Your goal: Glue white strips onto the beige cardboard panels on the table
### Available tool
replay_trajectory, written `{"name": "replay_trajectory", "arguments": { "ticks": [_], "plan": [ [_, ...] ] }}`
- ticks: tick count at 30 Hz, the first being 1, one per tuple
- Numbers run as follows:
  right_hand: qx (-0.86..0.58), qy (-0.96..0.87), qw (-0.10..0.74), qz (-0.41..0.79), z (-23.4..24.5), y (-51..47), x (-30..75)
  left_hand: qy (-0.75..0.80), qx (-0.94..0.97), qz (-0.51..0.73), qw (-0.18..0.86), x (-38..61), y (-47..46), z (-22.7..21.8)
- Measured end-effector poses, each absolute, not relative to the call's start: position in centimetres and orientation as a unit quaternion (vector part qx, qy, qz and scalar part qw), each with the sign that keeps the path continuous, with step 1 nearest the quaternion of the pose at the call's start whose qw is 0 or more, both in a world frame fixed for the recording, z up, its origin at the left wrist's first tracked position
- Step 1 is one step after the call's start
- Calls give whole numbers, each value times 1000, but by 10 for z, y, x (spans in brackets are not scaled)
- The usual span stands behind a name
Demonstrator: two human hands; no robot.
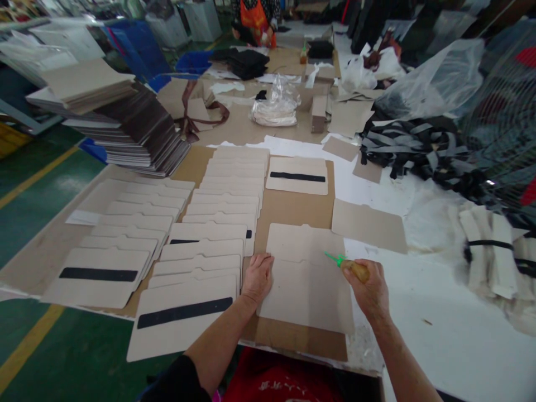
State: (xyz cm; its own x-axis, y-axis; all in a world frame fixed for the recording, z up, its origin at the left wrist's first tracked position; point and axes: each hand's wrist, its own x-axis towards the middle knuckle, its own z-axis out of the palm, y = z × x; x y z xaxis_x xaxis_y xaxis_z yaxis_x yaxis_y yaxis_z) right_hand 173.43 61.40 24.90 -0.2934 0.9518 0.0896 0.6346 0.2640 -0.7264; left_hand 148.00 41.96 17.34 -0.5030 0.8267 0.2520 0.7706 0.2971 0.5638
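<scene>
Head camera view: two plain beige boards [307,290] lay overlapping before the worker, on a brown cardboard sheet [288,209] spread over the tabletop [422,296]. Left hand [258,276] rested at their left edge, fingers down, its grip clasping nothing visible. Right hand [371,290] had its grip closed round the wooden handle of a green-tipped hand tool [341,261]; the tip pointed over the boards, contact not determinable.

Progress was judged well advanced. An outer row [100,257] and an inner row [196,291] of overlapping boards lay to the left, the front board of each bearing a black strip [184,314]. Most others were too covered to confirm a strip. One strip-bearing board [288,164] lay alone beyond the plain pair. Apparently outstanding: the plain pair, showing no strip, and possibly a bare grey-beige board [368,226] to its right. Total stock could not be established.
</scene>
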Motion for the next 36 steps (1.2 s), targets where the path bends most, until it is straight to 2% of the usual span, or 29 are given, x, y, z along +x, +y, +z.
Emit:
{"name": "replay_trajectory", "arguments": {
  "ticks": [5,8,12,17,30,36],
  "plan": [
    [-583,-553,333,493,238,602,1707,806,495,322,45,1482,419,178],
    [-550,-520,314,574,237,589,1686,807,498,314,50,1482,418,180],
    [-483,-654,264,519,240,573,1658,807,499,309,58,1484,418,180],
    [-413,-748,277,439,238,569,1635,804,498,318,68,1485,418,180],
    [-353,-841,252,323,242,583,1623,802,494,326,82,1484,417,181],
    [-361,-842,227,331,248,588,1635,801,490,334,86,1484,417,181]
  ]
}}
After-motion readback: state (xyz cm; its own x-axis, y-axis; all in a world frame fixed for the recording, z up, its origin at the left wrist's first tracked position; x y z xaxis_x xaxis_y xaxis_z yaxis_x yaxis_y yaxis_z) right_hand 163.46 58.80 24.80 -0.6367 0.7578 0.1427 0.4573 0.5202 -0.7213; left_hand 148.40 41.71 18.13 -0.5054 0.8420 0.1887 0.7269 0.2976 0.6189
